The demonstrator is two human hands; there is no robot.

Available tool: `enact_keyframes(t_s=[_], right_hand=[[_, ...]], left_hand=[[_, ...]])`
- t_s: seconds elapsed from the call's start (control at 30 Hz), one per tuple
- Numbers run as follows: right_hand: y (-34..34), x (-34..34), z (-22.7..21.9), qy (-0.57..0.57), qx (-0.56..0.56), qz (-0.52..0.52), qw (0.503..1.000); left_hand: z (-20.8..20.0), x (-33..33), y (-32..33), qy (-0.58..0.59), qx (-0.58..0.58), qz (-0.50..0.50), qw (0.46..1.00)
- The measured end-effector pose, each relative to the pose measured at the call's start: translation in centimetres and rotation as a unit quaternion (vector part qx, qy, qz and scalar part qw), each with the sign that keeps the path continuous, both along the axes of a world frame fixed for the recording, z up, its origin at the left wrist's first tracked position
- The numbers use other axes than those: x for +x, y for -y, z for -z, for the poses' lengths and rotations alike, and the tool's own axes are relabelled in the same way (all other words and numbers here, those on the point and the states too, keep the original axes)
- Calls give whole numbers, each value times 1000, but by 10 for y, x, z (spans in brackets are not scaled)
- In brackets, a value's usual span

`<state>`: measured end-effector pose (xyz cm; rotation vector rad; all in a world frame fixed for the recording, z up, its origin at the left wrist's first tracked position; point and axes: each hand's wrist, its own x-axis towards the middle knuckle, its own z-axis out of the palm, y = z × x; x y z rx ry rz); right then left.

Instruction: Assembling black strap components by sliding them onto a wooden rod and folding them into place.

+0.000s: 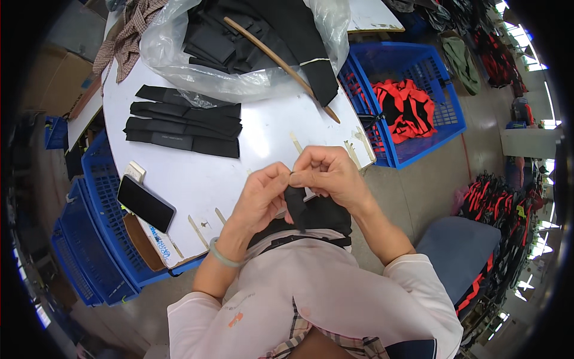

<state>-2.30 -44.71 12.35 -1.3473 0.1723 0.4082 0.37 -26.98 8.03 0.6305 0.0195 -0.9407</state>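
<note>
Close in front of my body, at the table's near edge, both hands meet on a small black fabric strip (pixel 295 206). My left hand (pixel 261 196) pinches its upper end between thumb and fingers. My right hand (pixel 330 178) grips the same end, its fingertips touching the left ones. From there the strip hangs down toward my lap. Several black fabric strips (pixel 182 128) lie flat in an overlapping row on the white table (pixel 263 128), beyond my left hand.
A clear plastic bag (pixel 167 57) of black fabric pieces sits at the table's far side, a wooden stick (pixel 278 60) across it. A phone (pixel 146 202) lies at left. Blue crates (pixel 391 157) flank the table; the right one holds red-and-black fabric (pixel 403 110). A dark stool (pixel 457 254) stands right.
</note>
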Motion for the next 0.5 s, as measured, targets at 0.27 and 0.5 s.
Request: enact_keyframes(t_s=[0.27, 0.5], right_hand=[[-19, -27, -1, 254, -283, 221, 898], [-11, -27, 9, 294, -282, 136, 903]], left_hand=[[6, 3, 9, 43, 68, -191, 978], [8, 1, 11, -105, 42, -121, 986]])
